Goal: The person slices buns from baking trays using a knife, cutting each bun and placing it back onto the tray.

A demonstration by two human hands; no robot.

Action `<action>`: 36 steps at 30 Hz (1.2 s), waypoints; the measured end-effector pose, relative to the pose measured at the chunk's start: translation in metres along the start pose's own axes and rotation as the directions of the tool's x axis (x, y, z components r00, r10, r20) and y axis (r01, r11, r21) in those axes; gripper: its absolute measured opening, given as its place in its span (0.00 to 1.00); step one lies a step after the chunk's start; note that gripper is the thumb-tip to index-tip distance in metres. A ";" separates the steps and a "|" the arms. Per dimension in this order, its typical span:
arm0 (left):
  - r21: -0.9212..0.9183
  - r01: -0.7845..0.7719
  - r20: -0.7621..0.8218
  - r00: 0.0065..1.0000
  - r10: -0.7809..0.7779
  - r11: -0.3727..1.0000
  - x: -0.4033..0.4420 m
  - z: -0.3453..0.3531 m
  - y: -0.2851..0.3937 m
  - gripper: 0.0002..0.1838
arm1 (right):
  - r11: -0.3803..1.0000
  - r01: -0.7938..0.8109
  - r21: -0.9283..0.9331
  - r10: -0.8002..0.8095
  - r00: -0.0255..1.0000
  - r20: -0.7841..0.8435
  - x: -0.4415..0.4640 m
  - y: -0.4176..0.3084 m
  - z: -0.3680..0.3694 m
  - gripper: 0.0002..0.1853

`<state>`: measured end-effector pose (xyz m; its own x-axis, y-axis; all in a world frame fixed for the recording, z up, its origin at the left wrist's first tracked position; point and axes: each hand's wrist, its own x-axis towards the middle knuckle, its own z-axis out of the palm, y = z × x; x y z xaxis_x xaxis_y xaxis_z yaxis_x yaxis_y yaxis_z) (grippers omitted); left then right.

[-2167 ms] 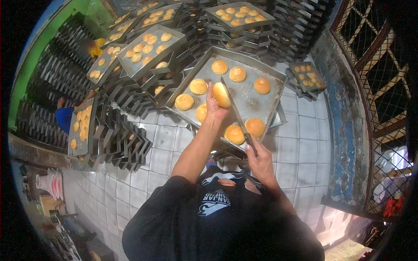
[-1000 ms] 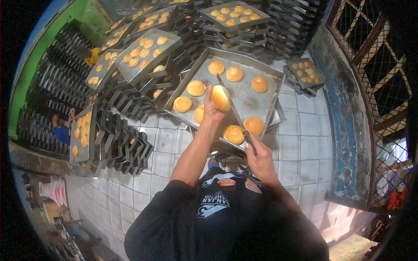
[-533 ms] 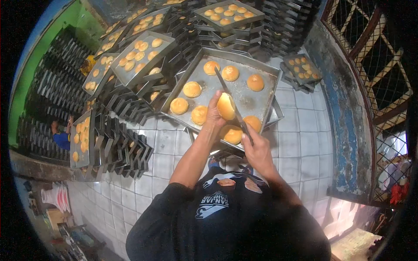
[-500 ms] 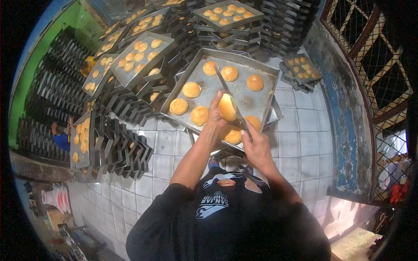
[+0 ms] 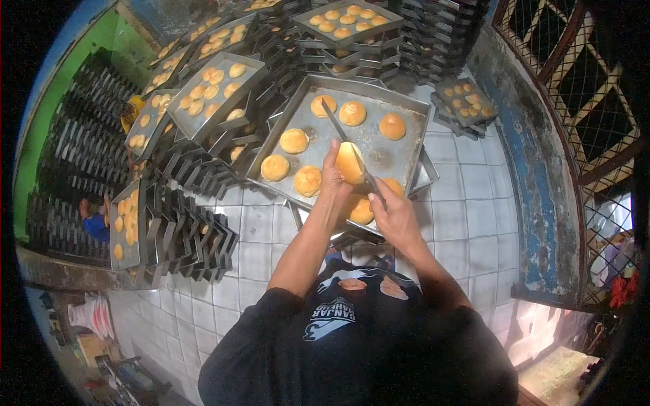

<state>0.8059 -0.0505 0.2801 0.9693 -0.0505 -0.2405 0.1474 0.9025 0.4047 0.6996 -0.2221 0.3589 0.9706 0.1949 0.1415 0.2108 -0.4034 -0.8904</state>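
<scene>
I see the left hand (image 5: 332, 179) pinching a round bun (image 5: 349, 164), its thumb pressed along the bun's left side; the other fingers are mostly hidden beneath, so I cannot tell how each one is placed. This bun is tilted on edge, above the near-middle part of a large metal baking tray (image 5: 407, 154). The right hand (image 5: 394, 218), at five o'clock from the bun, is closed around the handle of a long knife (image 5: 332, 119). The blade passes along the right side of the bun and points to eleven o'clock, where its tip is over a glazed bun (image 5: 318, 109). Whether the edge enters the crumb, I cannot tell.

Taking the tray as my clock face, I count seven more buns (image 5: 294, 141) on it: at twelve, two, four, between five and six, eight, nine and nearly ten. Beyond it, at twelve o'clock, stands a tall stack of bun trays (image 5: 380, 21); a lower stack (image 5: 443, 91) sits at two, on the tiled floor (image 5: 484, 210). At nine, a co-worker's blue sleeve (image 5: 98, 228) shows.
</scene>
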 end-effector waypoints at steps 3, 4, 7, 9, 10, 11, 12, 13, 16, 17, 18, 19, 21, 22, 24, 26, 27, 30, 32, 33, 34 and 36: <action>-0.012 -0.032 0.028 0.999 0.032 0.999 0.010 -0.006 0.024 0.19 | 0.996 0.063 -0.070 -0.062 0.998 0.019 -0.022 0.001 -0.006 0.22; -0.024 -0.061 0.037 0.997 0.062 0.998 0.008 -0.007 0.032 0.19 | 0.995 0.069 -0.070 -0.067 0.997 0.030 -0.033 0.000 -0.007 0.22; 0.025 -0.053 0.035 0.998 0.052 0.998 0.000 -0.013 0.034 0.18 | 0.990 -0.088 0.114 0.081 0.995 0.062 -0.056 0.005 -0.003 0.21; 0.071 -0.023 0.057 0.998 0.018 0.997 -0.004 -0.017 0.016 0.18 | 0.998 -0.038 0.049 0.037 0.999 0.023 -0.040 0.002 0.001 0.21; 0.074 0.006 0.044 0.999 -0.010 0.997 -0.003 -0.019 0.004 0.18 | 1.000 0.021 -0.021 -0.021 1.000 -0.008 -0.027 -0.001 0.002 0.20; 0.077 0.031 0.030 0.999 -0.034 0.997 -0.002 -0.022 -0.003 0.18 | 1.000 -0.011 -0.001 0.011 0.999 0.030 -0.015 -0.001 0.003 0.20; 0.079 0.031 0.033 0.999 -0.034 0.996 -0.004 -0.017 -0.001 0.18 | 1.000 -0.009 0.000 0.009 1.000 0.027 -0.011 0.000 0.002 0.20; 0.056 0.023 0.021 1.000 -0.024 0.998 -0.005 -0.011 0.003 0.17 | 1.000 -0.005 0.020 0.004 0.999 0.048 -0.008 0.001 0.001 0.20; 0.030 -0.028 -0.008 1.000 0.028 0.999 -0.004 -0.004 0.025 0.16 | 1.000 0.003 0.023 -0.005 0.997 0.079 -0.028 -0.002 -0.008 0.21; 0.028 -0.071 -0.027 0.997 0.072 0.997 -0.004 -0.005 0.032 0.16 | 1.000 0.008 0.007 -0.008 0.996 0.092 -0.039 -0.002 -0.010 0.21; 0.023 -0.080 -0.034 0.996 0.081 0.996 -0.007 -0.006 0.034 0.16 | 1.000 0.010 0.007 -0.011 0.994 0.105 -0.047 0.001 -0.009 0.21; 0.113 -0.089 -0.016 0.996 0.091 0.990 -0.012 -0.007 0.034 0.18 | 0.997 -0.059 0.041 0.054 0.992 0.114 -0.054 0.005 -0.007 0.22; 0.206 -0.084 0.007 0.996 0.084 0.975 -0.015 -0.009 0.026 0.20 | 0.988 -0.136 0.074 0.127 0.986 0.112 -0.052 0.010 -0.003 0.22; 0.200 -0.040 0.003 0.999 0.040 0.979 -0.015 -0.011 0.014 0.20 | 0.994 -0.105 0.032 0.102 0.990 0.096 -0.040 0.009 0.000 0.22; 0.196 0.003 0.004 1.000 -0.004 0.981 -0.015 -0.011 0.005 0.20 | 0.997 -0.073 -0.012 0.074 0.994 0.080 -0.019 0.009 0.002 0.22; 0.270 -0.046 0.042 0.998 0.036 0.962 -0.015 -0.006 0.006 0.20 | 0.998 -0.064 -0.002 0.064 0.993 0.097 -0.006 0.009 0.003 0.22; 0.270 -0.049 0.045 0.998 0.038 0.962 -0.013 -0.003 0.012 0.20 | 0.998 -0.062 -0.002 0.061 0.993 0.097 -0.010 0.008 0.001 0.22; 0.274 -0.166 0.082 0.985 0.149 0.947 -0.014 0.002 0.035 0.17 | 0.998 0.056 -0.016 -0.054 0.996 0.065 -0.042 0.012 -0.007 0.22; 0.286 -0.162 0.050 0.987 0.154 0.945 -0.019 0.003 0.043 0.17 | 0.993 -0.081 0.084 0.071 0.990 0.120 -0.059 0.016 -0.011 0.21; 0.284 -0.162 0.048 0.987 0.155 0.945 -0.021 0.000 0.041 0.17 | 0.993 -0.082 0.083 0.072 0.990 0.122 -0.055 0.015 -0.010 0.21; 0.295 -0.126 0.039 0.992 0.120 0.947 -0.024 -0.002 0.034 0.19 | 0.991 -0.124 0.054 0.115 0.982 0.149 -0.047 0.012 -0.009 0.21; 0.307 -0.077 0.032 0.997 0.070 0.949 -0.022 -0.006 0.019 0.21 | 0.984 -0.175 0.024 0.169 0.972 0.166 -0.031 0.011 -0.003 0.21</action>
<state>0.7864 -0.0294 0.2882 0.9830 -0.0002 -0.1834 0.1258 0.7287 0.6732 0.6726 -0.2349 0.3462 0.9593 0.2694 -0.0843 0.0351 -0.4100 -0.9114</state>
